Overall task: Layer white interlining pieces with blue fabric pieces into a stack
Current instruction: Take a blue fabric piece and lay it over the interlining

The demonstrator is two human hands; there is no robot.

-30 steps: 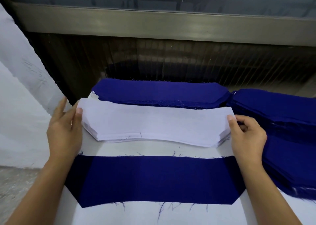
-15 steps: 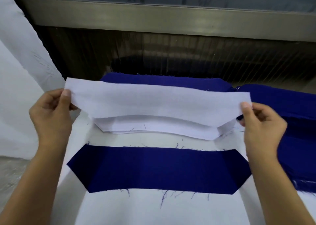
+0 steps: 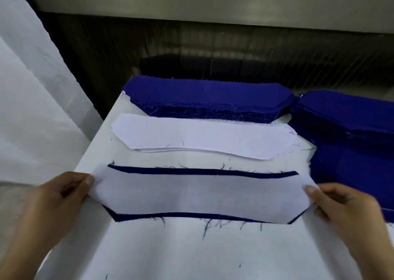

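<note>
Interlining [image 3: 198, 194] now lowered onto blue piece [image 3: 191, 171]; we pinch its light, limp ends with left hand [image 3: 53, 201], right hand [image 3: 345, 207].

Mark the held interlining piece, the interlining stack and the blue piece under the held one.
held interlining piece [image 3: 200, 194]: head view, its middle.
interlining stack [image 3: 202, 137]: head view, middle of the top sheet.
blue piece [image 3: 191, 171]: head view, the strip showing along its far edge.
</note>
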